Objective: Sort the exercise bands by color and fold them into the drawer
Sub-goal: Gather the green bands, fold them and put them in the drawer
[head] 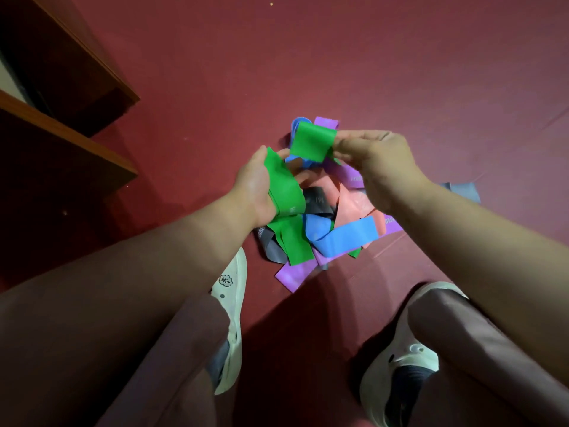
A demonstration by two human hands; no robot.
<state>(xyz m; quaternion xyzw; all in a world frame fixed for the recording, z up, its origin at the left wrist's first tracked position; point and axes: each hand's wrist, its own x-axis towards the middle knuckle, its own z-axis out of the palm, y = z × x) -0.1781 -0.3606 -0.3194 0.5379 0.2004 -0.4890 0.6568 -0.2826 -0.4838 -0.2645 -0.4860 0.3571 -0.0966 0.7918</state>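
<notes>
Left hand (258, 186) curled round folded green band (284, 188), 9 o'clock of pile. Right hand (378, 161) pinches green strip (312, 143) at 12 o'clock; same band or not, cannot tell. Mixed band pile (341, 232) on red floor (400, 72), frame centre. Wooden cabinet (61, 87) at 10 o'clock.

The left white shoe (230, 306) carried a small speech-bubble badge (225, 280) that read "Hi~". White print stood on a purple band (354, 178), a black band (318, 200) and a grey band (268, 245), but it was too blurred to read.
</notes>
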